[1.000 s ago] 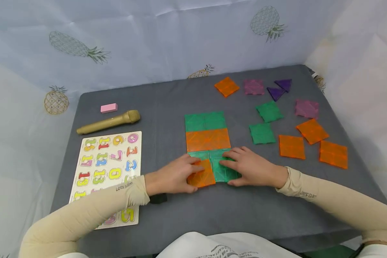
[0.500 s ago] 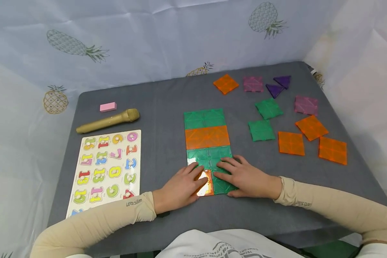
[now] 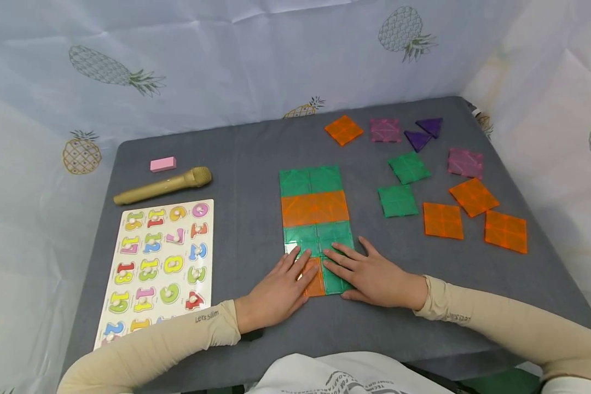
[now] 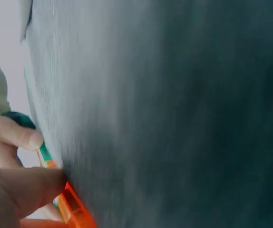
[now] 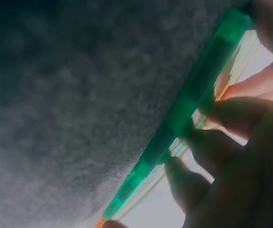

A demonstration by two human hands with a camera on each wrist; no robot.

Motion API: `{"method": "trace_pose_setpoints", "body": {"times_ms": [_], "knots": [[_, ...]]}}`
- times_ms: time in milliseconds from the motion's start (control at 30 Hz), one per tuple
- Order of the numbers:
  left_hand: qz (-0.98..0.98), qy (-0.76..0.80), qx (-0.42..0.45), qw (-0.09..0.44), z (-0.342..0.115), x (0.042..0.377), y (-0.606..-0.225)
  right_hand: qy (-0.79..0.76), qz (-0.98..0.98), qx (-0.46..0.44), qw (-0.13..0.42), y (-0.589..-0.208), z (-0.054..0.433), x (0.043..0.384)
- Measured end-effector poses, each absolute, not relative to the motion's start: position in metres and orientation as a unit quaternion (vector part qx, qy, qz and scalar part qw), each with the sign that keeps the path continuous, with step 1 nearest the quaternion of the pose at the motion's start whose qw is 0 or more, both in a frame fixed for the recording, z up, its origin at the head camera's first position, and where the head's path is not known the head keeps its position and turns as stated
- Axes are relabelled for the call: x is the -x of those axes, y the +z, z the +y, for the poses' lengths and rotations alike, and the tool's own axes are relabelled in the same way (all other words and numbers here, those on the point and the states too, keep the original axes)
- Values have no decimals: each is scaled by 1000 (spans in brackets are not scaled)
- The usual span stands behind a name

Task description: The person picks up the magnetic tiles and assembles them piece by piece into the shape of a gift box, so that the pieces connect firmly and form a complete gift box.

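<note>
A flat panel of translucent square tiles lies on the grey table, with green tiles (image 3: pixel 310 180) at the far end, an orange band (image 3: pixel 315 209), then another green row (image 3: pixel 300 235). Its nearest row pairs an orange tile (image 3: pixel 316 285) with a green tile (image 3: pixel 332 283). My left hand (image 3: pixel 276 290) rests its extended fingers on the orange tile and the green one beyond. In the left wrist view the thumb (image 4: pixel 39 185) touches the orange edge. Spread fingers of my right hand (image 3: pixel 374 276) rest on the green tiles; in the right wrist view fingertips (image 5: pixel 186 180) lie along the green edge.
Loose orange tiles (image 3: pixel 443 220), green tiles (image 3: pixel 398 201), pink tiles (image 3: pixel 465 162) and purple triangles (image 3: pixel 429 127) lie to the right. On the left are a number puzzle board (image 3: pixel 166 262), a gold microphone (image 3: pixel 162 186) and a pink block (image 3: pixel 163 164).
The near orange tile, earlier overlapping the left green tile, has come toward me and now lies flat beside the near green tile. Both hands have shifted nearer with their tiles, then stayed almost still.
</note>
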State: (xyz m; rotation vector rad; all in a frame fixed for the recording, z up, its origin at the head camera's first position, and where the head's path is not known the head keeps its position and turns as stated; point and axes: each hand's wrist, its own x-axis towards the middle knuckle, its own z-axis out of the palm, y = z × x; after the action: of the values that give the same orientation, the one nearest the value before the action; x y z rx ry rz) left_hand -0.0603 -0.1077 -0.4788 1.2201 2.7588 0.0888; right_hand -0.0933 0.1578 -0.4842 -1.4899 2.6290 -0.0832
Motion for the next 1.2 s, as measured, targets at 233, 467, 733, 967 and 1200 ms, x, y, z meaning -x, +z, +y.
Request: {"method": "trace_pose_setpoints", "body": {"times_ms": [233,467,733,967,1200], "knots": [[916,31,-393,68,-108,87,-475,-25,884,463,63,-481,151,115],[923,38,-376,76,-104,106,-472,-45,888,448,97,-476,147,137],[921,36,-383,52,-101,108,-470,-45,935,348,44,-449,194,179],[921,30,-387,36,-100,108,-473,-79,946,277,148,-454,244,212],[926,47,-372,40,-97,106,-473,-86,945,306,74,-465,238,231]]}}
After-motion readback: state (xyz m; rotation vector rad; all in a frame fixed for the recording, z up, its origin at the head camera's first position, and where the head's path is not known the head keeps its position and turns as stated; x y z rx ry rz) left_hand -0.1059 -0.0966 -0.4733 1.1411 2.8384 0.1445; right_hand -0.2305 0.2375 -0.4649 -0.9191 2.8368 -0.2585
